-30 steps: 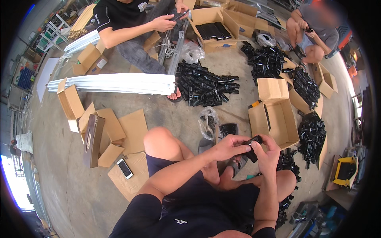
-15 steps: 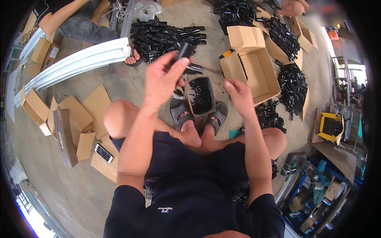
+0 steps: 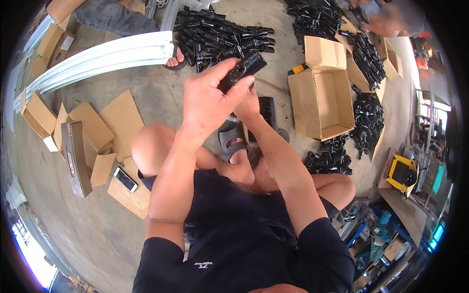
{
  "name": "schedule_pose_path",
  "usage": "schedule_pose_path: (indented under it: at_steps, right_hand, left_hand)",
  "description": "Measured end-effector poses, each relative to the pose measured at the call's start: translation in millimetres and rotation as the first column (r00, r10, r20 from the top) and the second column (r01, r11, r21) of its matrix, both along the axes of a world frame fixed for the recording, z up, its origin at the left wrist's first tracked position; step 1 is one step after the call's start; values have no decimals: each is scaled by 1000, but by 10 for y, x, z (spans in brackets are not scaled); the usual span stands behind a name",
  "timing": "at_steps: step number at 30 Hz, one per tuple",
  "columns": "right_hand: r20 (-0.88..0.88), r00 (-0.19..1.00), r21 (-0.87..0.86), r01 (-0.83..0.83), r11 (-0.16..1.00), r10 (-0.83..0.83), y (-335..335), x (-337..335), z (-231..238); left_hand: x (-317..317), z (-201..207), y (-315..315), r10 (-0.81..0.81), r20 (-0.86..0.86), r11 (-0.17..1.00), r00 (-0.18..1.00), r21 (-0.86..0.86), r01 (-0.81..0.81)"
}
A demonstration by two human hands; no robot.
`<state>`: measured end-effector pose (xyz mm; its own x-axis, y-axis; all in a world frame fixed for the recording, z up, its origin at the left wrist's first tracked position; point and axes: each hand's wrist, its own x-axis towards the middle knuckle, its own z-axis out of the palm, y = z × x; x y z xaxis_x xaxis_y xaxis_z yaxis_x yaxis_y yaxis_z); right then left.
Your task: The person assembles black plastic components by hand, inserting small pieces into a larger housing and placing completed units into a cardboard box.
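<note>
Black plastic part (image 3: 242,71); black parts pile (image 3: 222,36) far; tan cardboard box (image 3: 322,93) right; navy shirt (image 3: 244,239) near; grey sandals (image 3: 234,141).

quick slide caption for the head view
Seated person's left hand and right hand hold a black plastic part above an open cardboard box.

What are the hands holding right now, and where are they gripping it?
Both hands hold one black plastic part: the left hand wraps its near end, and the right hand supports it from underneath.
</note>
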<state>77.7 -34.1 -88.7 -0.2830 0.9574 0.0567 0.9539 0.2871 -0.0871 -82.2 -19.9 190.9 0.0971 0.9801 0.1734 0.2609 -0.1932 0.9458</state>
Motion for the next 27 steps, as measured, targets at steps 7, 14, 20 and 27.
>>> schedule_pose_path:
  at_steps: [7,14,20,27]
  right_hand:
    - [-118,991,-99,46,994,-58,360,-303,-295]
    - [-229,969,-172,53,984,-92,421,-328,-288]
    - [-417,895,-205,75,976,-156,354,-238,-153]
    - [-562,757,-245,231,941,-333,-49,-41,731]
  left_hand:
    - [-54,-64,147,28,-149,994,988,108,-12]
    - [-49,-267,259,58,-313,971,948,240,19]
    - [1,-191,246,44,-333,980,942,198,24]
    - [-18,-231,173,83,-326,980,942,199,-17]
